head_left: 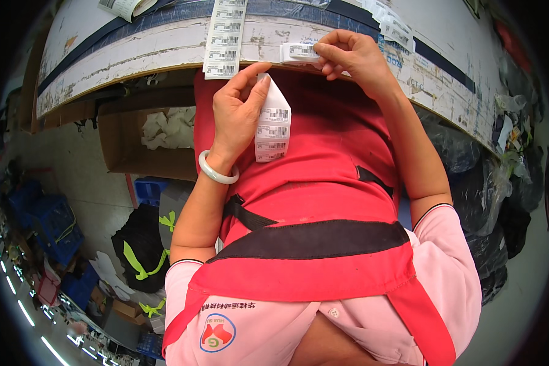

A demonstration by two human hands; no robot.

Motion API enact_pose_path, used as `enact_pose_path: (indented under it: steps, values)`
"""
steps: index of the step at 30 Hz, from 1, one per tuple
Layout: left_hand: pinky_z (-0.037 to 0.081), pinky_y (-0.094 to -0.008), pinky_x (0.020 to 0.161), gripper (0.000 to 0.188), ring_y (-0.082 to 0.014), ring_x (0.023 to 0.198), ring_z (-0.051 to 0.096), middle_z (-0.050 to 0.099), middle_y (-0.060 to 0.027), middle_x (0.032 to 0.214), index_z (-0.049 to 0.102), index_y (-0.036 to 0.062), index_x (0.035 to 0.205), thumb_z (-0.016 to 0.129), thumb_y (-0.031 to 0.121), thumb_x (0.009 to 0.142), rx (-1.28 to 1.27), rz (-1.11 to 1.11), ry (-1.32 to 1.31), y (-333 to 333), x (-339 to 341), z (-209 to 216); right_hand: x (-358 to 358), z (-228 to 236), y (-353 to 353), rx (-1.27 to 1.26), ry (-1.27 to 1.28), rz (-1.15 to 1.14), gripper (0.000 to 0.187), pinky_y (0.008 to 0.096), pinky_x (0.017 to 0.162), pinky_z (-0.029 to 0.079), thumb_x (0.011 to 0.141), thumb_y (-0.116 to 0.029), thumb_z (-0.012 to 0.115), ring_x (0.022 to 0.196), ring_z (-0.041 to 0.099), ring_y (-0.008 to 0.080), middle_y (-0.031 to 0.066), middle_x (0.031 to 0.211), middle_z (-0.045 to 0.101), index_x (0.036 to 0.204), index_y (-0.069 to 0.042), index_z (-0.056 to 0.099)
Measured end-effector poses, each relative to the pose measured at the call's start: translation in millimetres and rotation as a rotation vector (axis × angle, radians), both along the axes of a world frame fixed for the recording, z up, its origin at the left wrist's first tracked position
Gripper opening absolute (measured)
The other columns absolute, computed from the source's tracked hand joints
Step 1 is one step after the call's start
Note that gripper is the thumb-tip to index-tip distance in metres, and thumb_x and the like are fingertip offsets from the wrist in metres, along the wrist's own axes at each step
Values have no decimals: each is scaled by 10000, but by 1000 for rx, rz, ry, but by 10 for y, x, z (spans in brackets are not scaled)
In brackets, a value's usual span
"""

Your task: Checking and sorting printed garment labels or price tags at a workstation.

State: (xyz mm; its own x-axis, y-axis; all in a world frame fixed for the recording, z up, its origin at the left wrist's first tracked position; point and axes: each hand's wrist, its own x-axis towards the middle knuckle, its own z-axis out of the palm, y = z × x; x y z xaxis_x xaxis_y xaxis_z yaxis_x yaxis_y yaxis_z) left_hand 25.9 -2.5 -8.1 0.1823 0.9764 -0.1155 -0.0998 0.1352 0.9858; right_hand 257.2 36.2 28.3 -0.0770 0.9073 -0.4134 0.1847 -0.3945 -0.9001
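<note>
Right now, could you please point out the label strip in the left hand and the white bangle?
Label strip (273, 124), head view: its printed middle.
White bangle (216, 175), head view: its lower band.

Along the near edge of the table (146, 52), left to right: first label strip (225, 39), second label strip (300, 52), right hand (360, 61). Before the edge, in the left hand (235, 110): third label strip (273, 131). Below left: box (146, 165) with paper (169, 128) inside; below right: plastic bags (485, 189).

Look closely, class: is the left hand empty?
No, the left hand holds a label strip by its upper end.
</note>
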Motion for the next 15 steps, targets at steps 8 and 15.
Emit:
enact_pose_path:
  steps: [8,15]
  values:
    - [450,-178,615,250,-28,709,536,644,5,826,638,-11,1160,611,91,933,-24,-8,-12,-6,10,-9,20,-8,27,22,-9,33,188,210,581,541,892,-173,649,644,616,79,52,766,653,935,10,634]
    - [442,-176,601,246,-24,689,524,635,14,806,643,-5,1156,613,90,931,-19,-11,-1,-8,18,-27,-9,-10,20,28,-60,24,190,206,558,529,891,-178,641,626,607,75,52,752,649,927,7,630]
